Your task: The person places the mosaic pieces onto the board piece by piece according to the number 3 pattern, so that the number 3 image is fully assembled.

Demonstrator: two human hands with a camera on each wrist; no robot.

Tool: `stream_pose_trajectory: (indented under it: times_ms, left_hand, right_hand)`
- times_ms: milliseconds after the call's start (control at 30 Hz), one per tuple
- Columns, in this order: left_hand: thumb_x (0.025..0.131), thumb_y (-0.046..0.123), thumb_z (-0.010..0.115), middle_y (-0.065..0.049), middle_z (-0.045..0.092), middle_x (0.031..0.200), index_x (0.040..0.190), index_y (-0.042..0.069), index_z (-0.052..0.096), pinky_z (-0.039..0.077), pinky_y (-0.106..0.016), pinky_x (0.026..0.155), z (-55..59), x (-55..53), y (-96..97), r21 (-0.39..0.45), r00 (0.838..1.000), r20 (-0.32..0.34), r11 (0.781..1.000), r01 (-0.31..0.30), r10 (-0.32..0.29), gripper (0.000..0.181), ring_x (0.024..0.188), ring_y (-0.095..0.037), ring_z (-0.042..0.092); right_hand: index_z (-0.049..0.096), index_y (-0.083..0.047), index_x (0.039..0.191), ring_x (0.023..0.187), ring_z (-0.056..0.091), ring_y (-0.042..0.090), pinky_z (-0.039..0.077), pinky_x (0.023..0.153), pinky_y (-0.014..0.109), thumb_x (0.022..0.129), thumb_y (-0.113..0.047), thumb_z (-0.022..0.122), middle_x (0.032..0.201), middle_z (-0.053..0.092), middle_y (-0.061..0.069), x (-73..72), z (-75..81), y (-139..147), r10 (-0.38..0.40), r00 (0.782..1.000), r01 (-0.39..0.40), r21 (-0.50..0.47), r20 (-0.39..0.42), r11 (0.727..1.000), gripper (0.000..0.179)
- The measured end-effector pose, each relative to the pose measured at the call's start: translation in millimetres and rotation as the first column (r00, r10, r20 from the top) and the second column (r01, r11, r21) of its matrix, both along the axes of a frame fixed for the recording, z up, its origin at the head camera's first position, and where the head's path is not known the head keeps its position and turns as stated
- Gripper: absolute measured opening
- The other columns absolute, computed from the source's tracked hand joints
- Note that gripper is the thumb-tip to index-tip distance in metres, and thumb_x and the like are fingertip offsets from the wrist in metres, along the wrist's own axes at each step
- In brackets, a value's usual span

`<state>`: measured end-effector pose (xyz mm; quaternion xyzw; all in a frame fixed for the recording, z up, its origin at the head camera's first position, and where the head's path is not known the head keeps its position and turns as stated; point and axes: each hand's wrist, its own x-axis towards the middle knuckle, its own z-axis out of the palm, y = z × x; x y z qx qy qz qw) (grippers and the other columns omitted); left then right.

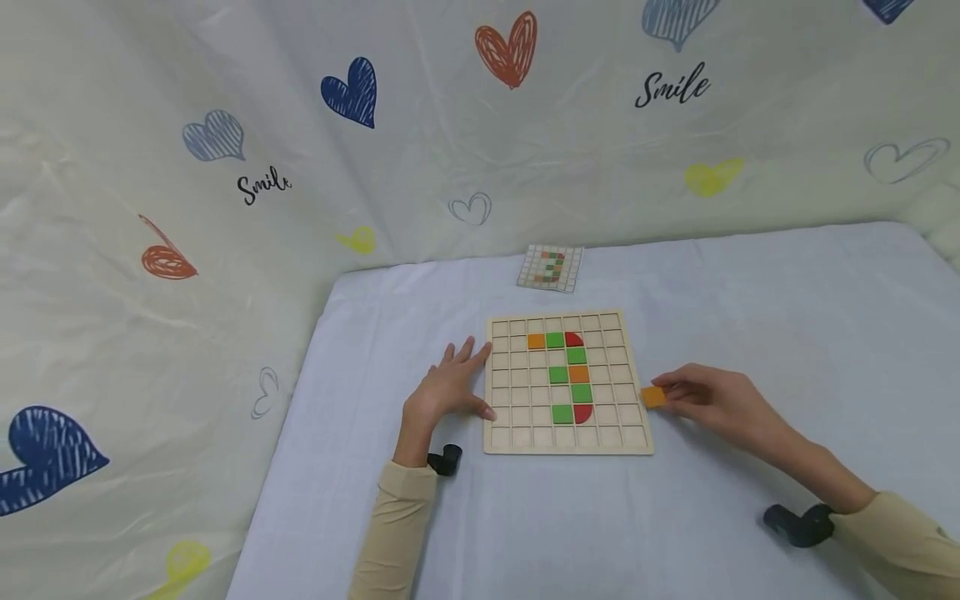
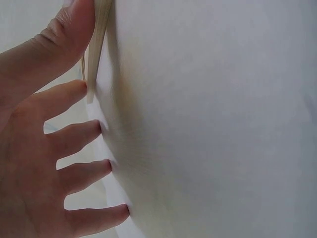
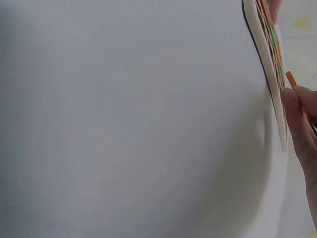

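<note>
A wooden grid board (image 1: 525, 437) lies on the white cloth, with orange and green square tiles and red rounded tiles set in its cells in a shape like a 3. My left hand (image 1: 448, 385) is spread at the board's left edge, thumb and index fingertip at the rim; in the left wrist view the other fingertips rest on the cloth. Between thumb and fingers my right hand (image 1: 712, 402) pinches an orange square tile (image 1: 654, 397), which overlaps the board's right edge in the head view. The right wrist view shows the orange tile (image 3: 291, 78) edge-on.
Behind the board lies a small pattern card (image 1: 551, 268) showing a similar coloured figure on a grid. Dark wrist-worn cameras (image 1: 799, 525) sit by both wrists. A pale curtain (image 1: 420, 133) printed with hearts and "Smile" hangs behind the table (image 1: 787, 300).
</note>
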<state>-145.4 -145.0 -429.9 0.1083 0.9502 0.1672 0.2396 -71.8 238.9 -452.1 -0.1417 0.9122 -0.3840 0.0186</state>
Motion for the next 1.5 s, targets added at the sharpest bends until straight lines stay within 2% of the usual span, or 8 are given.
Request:
stream_pose_trajectory:
  times_ms: [233, 433, 700, 1167, 1500]
  left_hand:
    - [0.073, 0.034, 0.093, -0.007, 0.01, 0.174, 0.165, 0.025, 0.024, 0.018, -0.068, 0.123, -2.6, -0.8, 0.1, 0.006, 1.0, 0.009, 1.0, -0.007, 0.006, 0.116, 0.16, -0.039, 0.003]
    - [0.073, 0.033, 0.094, -0.007, 0.008, 0.174, 0.166, 0.025, 0.023, 0.017, -0.068, 0.123, -6.0, -0.2, -0.8, 0.01, 1.0, 0.018, 1.0, -0.011, 0.011, 0.117, 0.16, -0.039, 0.002]
    - [0.073, 0.033, 0.093, -0.007, 0.009, 0.174, 0.165, 0.024, 0.024, 0.017, -0.067, 0.123, -7.3, 1.1, -1.7, 0.015, 1.0, 0.016, 1.0, -0.01, 0.009, 0.115, 0.16, -0.04, 0.003]
    - [0.072, 0.034, 0.093, -0.006, 0.009, 0.174, 0.165, 0.026, 0.023, 0.018, -0.068, 0.123, -6.1, -0.6, -4.2, 0.008, 1.0, 0.0, 1.0, -0.001, 0.001, 0.117, 0.16, -0.04, 0.003]
    - [0.073, 0.035, 0.093, -0.005, 0.008, 0.174, 0.166, 0.026, 0.023, 0.017, -0.068, 0.123, -6.4, -3.4, -5.9, 0.014, 1.0, -0.001, 1.0, 0.001, -0.001, 0.117, 0.16, -0.039, 0.002]
  right_hand:
    - [0.074, -0.001, 0.112, 0.079, 0.07, 0.001, 0.058, 0.069, 0.017, 0.081, 0.0, 0.084, 0.104, 0.077, 0.01, -2.0, 2.3, -9, 0.02, 0.997, -0.016, -0.061, 0.072, 0.998, 0.033]
    - [0.074, -0.002, 0.112, 0.078, 0.07, 0.003, 0.057, 0.065, 0.019, 0.082, -0.005, 0.085, 0.102, 0.077, 0.008, -5.1, 2.2, -19, 0.042, 0.994, -0.032, -0.097, 0.099, 0.995, 0.032]
    - [0.076, -0.005, 0.11, 0.076, 0.067, 0.004, 0.056, 0.067, 0.019, 0.083, -0.006, 0.084, 0.098, 0.077, 0.002, -10.1, 2.5, -35, 0.061, 0.99, -0.049, -0.091, 0.128, 0.995, 0.029]
    - [0.078, -0.007, 0.105, 0.074, 0.065, 0.006, 0.056, 0.071, 0.019, 0.082, -0.011, 0.086, 0.087, 0.074, -0.004, -19.5, 1.8, -66, 0.112, 0.985, -0.099, -0.104, 0.129, 0.99, 0.025]
    - [0.077, -0.002, 0.105, 0.075, 0.068, 0.004, 0.058, 0.071, 0.019, 0.081, -0.007, 0.086, 0.094, 0.077, 0.002, -29.0, -7.9, -93, 0.222, 0.971, -0.207, -0.15, 0.093, 0.967, 0.026]
